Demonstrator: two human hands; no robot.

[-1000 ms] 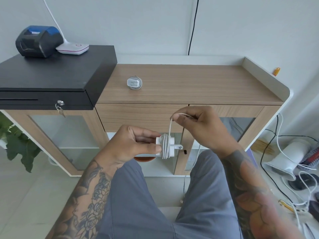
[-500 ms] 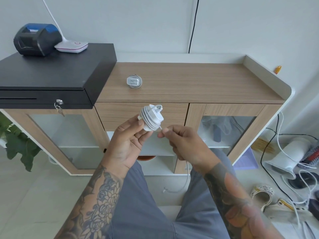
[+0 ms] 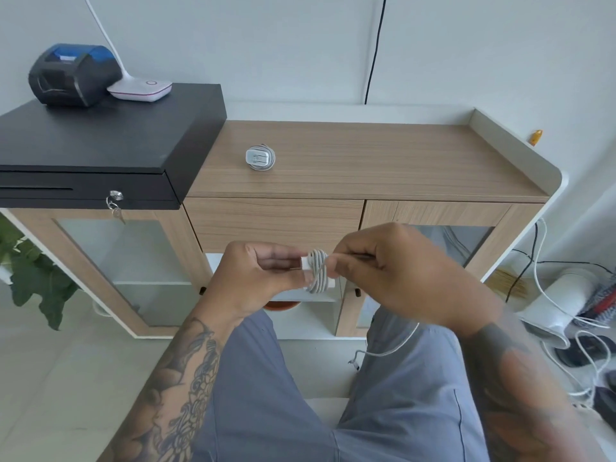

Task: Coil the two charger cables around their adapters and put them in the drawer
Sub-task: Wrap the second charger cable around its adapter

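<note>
Head view looks down on a low cabinet with a matte wood-grain laminate top (image 3: 383, 161) edged by a smooth white raised lip, its closed flat-fronted wooden drawer (image 3: 273, 221) just below and frosted glass doors on either side. On that top, near the left end, lies a small rounded white charger adapter already bound in pale grey cable (image 3: 260, 157). In front of the drawer, above the lap, the left hand (image 3: 256, 278) pinches the end of a second white blocky adapter (image 3: 318, 271), its body ribbed with tight turns of thin braided-looking cable. The right hand (image 3: 393, 275) pinches the cable right beside the coil, and the loose cable tail (image 3: 390, 348) sags beneath it to a small plug (blurred). A boxy black metal cash drawer (image 3: 100, 145) with a key in its lock sits on the cabinet's left, carrying a glossy black-and-blue receipt printer (image 3: 71, 75).
</note>
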